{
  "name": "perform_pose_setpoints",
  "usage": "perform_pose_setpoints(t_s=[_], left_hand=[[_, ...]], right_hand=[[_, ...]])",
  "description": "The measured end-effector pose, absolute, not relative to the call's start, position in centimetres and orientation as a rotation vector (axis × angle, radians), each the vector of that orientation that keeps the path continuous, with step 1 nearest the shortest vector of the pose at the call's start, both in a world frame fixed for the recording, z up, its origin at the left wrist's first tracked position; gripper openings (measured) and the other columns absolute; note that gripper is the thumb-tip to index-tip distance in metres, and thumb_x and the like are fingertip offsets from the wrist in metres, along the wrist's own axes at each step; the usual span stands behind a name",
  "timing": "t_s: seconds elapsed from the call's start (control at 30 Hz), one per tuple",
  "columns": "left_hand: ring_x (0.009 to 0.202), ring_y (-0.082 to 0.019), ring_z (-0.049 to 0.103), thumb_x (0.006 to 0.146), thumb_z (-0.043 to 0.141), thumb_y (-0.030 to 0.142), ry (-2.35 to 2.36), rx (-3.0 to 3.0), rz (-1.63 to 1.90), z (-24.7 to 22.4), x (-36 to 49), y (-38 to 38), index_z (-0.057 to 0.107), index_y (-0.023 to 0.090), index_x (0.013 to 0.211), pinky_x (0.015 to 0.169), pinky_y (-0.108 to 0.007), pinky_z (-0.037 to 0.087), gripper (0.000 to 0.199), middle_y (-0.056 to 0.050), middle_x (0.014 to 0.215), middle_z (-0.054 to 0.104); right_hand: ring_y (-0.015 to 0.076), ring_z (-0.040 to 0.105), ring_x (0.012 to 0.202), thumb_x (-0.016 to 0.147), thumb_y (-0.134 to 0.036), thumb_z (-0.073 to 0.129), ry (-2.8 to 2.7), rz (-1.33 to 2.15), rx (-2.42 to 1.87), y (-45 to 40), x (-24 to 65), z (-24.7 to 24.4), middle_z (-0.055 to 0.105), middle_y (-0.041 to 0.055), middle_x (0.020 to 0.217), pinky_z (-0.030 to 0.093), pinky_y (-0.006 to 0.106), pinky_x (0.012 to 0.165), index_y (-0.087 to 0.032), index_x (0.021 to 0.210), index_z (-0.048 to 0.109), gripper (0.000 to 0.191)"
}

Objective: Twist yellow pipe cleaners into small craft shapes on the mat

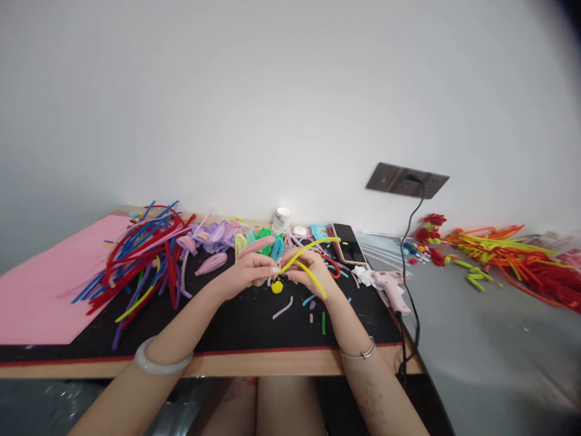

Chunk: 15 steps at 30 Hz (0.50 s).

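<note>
My left hand (255, 270) and my right hand (305, 267) meet over the black mat, fingertips pinched close together. Between them is a yellow pipe cleaner (313, 278) whose two long ends curve out over my right hand. Just below the fingertips hangs or lies a small round yellow piece (276, 287); which of the two I cannot tell. A small dark item shows beside my right fingertips, too small to name. Short cut pieces, such as a lilac one (283, 308) and a green one (324, 323), lie on the mat in front.
Pipe cleaners in a red and blue pile (149, 260) lie left, beside pink sheets (54, 278). Behind my hands stands a paper cup (282, 218). At right are a phone (348, 243), a pink glue gun (391, 290) with its black cord (411, 290), and orange pipe cleaners (521, 266).
</note>
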<state>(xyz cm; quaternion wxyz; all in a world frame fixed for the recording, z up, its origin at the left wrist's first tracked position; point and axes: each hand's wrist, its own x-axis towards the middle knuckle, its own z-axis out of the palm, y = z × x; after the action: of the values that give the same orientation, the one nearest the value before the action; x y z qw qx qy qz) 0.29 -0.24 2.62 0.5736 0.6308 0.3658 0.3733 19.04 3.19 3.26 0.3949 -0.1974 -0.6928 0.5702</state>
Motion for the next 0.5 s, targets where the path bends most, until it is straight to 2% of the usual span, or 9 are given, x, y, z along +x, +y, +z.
perform_pose_setpoints(t_s=[0.07, 0.23, 0.4, 0.5], left_hand=[[0.044, -0.005, 0.024, 0.077, 0.057, 0.041, 0.850, 1.447, 0.869, 2.5, 0.4, -0.2, 0.053, 0.013, 0.064, 0.045, -0.021, 0.015, 0.031, 0.007, 0.047, 0.030], [0.044, -0.006, 0.024, 0.078, 0.055, 0.040, 0.925, 1.498, 0.918, 2.9, 0.5, -0.2, 0.054, 0.013, 0.065, 0.045, -0.021, 0.016, 0.030, 0.007, 0.047, 0.029], [0.046, -0.008, 0.033, 0.081, 0.051, 0.039, 1.051, 1.718, 0.903, 3.6, 0.6, -0.4, 0.058, 0.015, 0.065, 0.047, -0.021, 0.025, 0.030, 0.006, 0.049, 0.036], [0.051, -0.010, 0.043, 0.081, 0.051, 0.037, 1.118, 1.901, 0.938, 3.7, 0.8, -0.5, 0.060, 0.016, 0.062, 0.052, -0.022, 0.033, 0.030, 0.003, 0.054, 0.046]], right_hand=[[0.0085, 0.048, 0.050, 0.065, -0.032, 0.072, -1.741, 1.377, -0.535, 3.2, 18.9, 3.1, 0.057, 0.0011, 0.069, 0.038, 0.022, 0.045, -0.016, 0.075, 0.063, 0.020], [0.0082, 0.044, 0.046, 0.069, -0.035, 0.068, -1.688, 1.274, -0.638, 3.4, 18.9, 2.7, 0.053, -0.0007, 0.060, 0.035, 0.022, 0.044, -0.015, 0.066, 0.057, 0.023], [0.0074, 0.043, 0.048, 0.070, -0.031, 0.066, -1.733, 1.215, -0.600, 3.2, 18.7, 3.2, 0.053, -0.0006, 0.065, 0.035, 0.022, 0.047, -0.016, 0.069, 0.057, 0.018], [0.0074, 0.042, 0.047, 0.069, -0.027, 0.066, -1.748, 1.230, -0.613, 3.1, 18.7, 3.3, 0.052, -0.0017, 0.061, 0.034, 0.022, 0.046, -0.016, 0.071, 0.058, 0.014]])
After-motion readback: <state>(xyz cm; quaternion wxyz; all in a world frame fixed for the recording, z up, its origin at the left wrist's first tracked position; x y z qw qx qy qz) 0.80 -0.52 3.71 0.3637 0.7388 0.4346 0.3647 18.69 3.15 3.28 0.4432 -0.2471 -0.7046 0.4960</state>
